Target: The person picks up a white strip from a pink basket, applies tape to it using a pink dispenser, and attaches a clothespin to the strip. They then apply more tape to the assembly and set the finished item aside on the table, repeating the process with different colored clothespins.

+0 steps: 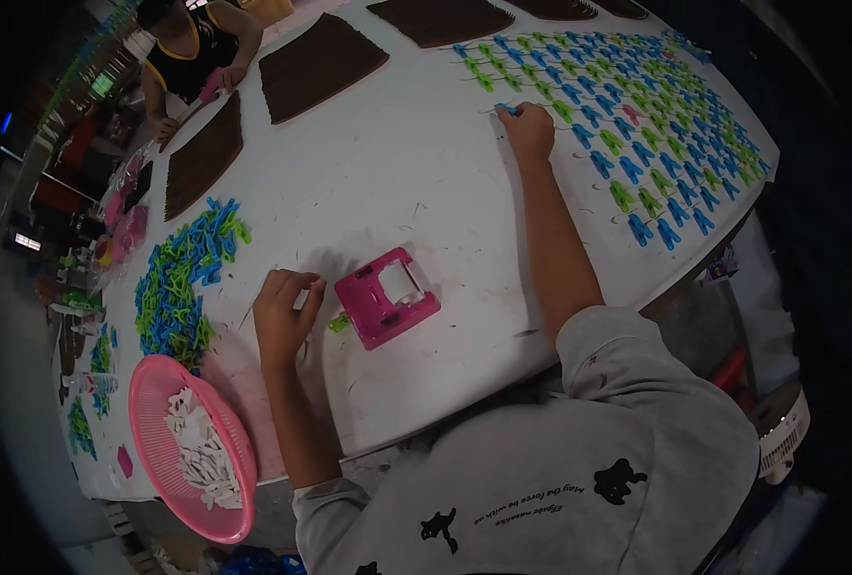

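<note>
The right hand [529,129] pinched a blue clip [506,110] between thumb and fingertips, near the left end of the spread rows of clips [620,196], a grip that probably kept its thin hook free. The left hand [287,311] was half open, fingers loosely curled, with nothing visible in its grasp, beside a pink block [373,321]. A green clip [338,324] sat against the block's left side, perhaps held there.

The rows filled the table's right end, likely spaced so the hooks would not tangle. The loose heap of clips [172,297] lay toward the left end, seemingly for easy reach. A pink basket [141,422] of white pieces [210,465] overhung the near left corner.

The white table [397,388] had dark scuffs; brown sheets [320,67] lined its far edge. A co-worker [196,53] leaned there at the far left, before a dim, cluttered room.
</note>
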The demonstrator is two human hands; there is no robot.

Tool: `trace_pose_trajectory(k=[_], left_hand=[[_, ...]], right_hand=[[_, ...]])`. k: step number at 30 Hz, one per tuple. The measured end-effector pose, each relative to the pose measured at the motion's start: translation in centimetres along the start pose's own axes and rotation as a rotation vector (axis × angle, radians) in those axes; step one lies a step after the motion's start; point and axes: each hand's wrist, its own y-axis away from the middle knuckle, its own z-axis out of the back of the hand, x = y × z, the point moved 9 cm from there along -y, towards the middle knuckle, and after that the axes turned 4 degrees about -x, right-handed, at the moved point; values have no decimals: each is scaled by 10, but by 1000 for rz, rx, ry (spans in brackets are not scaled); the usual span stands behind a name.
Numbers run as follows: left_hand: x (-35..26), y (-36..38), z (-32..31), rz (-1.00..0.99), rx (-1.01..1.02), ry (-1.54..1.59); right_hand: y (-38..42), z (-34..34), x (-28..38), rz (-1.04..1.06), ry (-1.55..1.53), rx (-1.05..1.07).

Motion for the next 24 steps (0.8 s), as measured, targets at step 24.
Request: trace_pose_trajectory(k=[24], left_hand=[[-4, 1, 3, -33, -31, 10]], right_hand=[[-7, 6, -21, -86, -22, -103]])
